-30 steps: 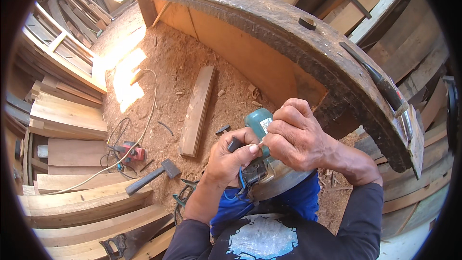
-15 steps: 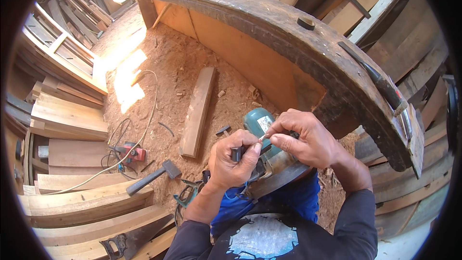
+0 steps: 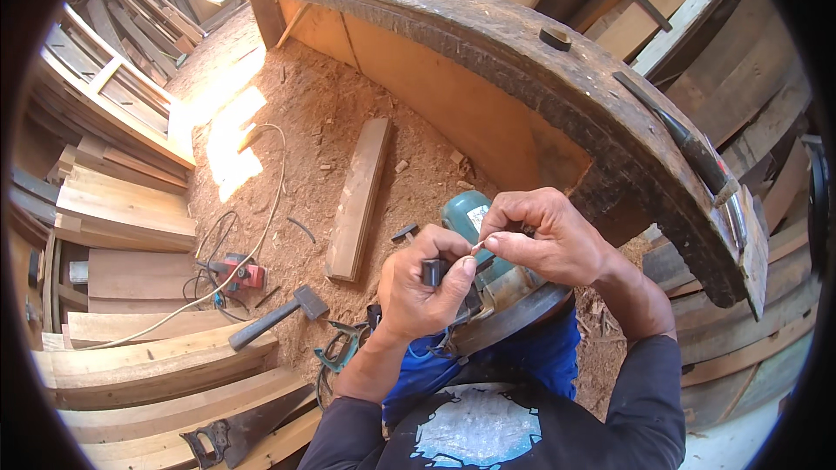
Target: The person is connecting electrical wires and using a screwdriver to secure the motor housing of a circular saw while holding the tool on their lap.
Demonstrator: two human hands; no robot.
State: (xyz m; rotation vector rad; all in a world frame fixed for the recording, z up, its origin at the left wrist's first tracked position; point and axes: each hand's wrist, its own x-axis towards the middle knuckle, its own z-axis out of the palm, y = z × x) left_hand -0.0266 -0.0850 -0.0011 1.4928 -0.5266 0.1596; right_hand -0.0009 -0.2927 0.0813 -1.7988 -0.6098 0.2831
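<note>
My left hand (image 3: 422,287) is closed, with a small black blocky piece (image 3: 431,272) showing between its curled fingers. Its thumb and forefinger meet the fingertips of my right hand (image 3: 549,239), which is pinched. Between the two pinches is a thin, pale, wire-like bit (image 3: 477,248), too small to name for certain. Right below my hands, over my lap, lies a power tool with a teal motor housing (image 3: 463,211) and a grey metal plate (image 3: 522,312). My hands hide much of the tool. A teal handle-like part (image 3: 348,350) shows by my left forearm.
A long, worn workbench (image 3: 488,35) curves along the far and right side, bearing a tape roll (image 3: 555,38) and a dark-handled tool (image 3: 697,152). A hammer (image 3: 279,318), a red power tool (image 3: 244,273), a plank (image 3: 359,200) and a handsaw (image 3: 228,442) lie to the left.
My right hand has shifted slightly up and left, its fingers drawn closer to the pinch. My left hand has barely moved. The tool and surroundings look the same.
</note>
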